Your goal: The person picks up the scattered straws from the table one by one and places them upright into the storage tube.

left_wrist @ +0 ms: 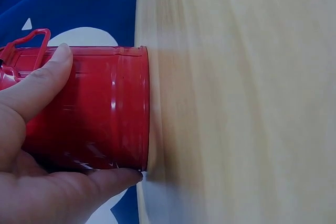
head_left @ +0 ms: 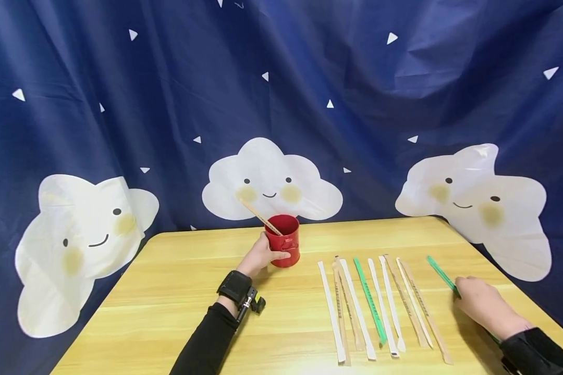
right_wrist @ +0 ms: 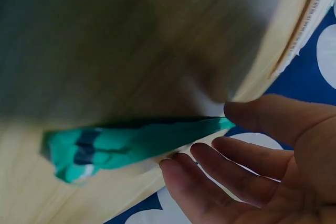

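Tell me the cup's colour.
The cup is red, shown best in the left wrist view.

You have a plain red cup (head_left: 292, 245) with a tan straw (head_left: 258, 212) in it. The straw (right_wrist: 131, 142) by your right hand (head_left: 485, 307) is green, with a dark band near one end. Your other straws (head_left: 368, 299) are white, tan and green. Your sleeves (head_left: 206, 338) are black, the table (head_left: 192, 260) yellowish wood grain, the curtain (head_left: 192, 62) dark blue with white triangles (head_left: 265, 76) and white, yellow-cheeked clouds (head_left: 272, 179).

Looks like a makeshift indoor booth: backed across the upper frame by a blue curtain (head_left: 169, 62) with smiling clouds (head_left: 267, 164), furnished at lower centre with a table (head_left: 169, 291).
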Demonstrator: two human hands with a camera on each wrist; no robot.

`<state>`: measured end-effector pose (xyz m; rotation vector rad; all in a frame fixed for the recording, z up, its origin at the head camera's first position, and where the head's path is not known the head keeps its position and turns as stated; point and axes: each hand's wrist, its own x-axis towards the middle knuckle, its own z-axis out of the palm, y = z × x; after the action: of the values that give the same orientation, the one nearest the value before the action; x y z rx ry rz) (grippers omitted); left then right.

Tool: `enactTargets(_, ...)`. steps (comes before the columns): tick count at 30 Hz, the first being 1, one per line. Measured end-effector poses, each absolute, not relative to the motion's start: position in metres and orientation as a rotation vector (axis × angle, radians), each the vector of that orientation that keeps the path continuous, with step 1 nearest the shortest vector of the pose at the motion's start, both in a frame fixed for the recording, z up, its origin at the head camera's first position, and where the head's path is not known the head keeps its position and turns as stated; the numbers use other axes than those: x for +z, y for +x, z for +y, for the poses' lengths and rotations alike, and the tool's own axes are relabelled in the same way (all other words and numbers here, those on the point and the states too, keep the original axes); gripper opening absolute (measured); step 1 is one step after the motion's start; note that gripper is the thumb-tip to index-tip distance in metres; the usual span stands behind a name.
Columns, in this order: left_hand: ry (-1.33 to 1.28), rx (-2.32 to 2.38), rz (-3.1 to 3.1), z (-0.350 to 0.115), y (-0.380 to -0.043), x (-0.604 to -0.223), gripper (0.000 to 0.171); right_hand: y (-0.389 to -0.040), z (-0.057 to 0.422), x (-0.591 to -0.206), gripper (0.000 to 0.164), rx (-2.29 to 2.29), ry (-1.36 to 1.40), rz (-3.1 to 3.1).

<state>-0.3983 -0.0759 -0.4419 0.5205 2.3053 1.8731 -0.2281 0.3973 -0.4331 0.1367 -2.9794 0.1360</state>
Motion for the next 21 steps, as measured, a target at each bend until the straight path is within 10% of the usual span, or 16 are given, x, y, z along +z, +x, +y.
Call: enactTargets(21, 0.514, 1.866, 2.318, -0.0747, -0.3984, -0.4430, 0.083, -0.2263, 0.3969, -0.4325, 0.019, 0.150, 0.075, -2.978)
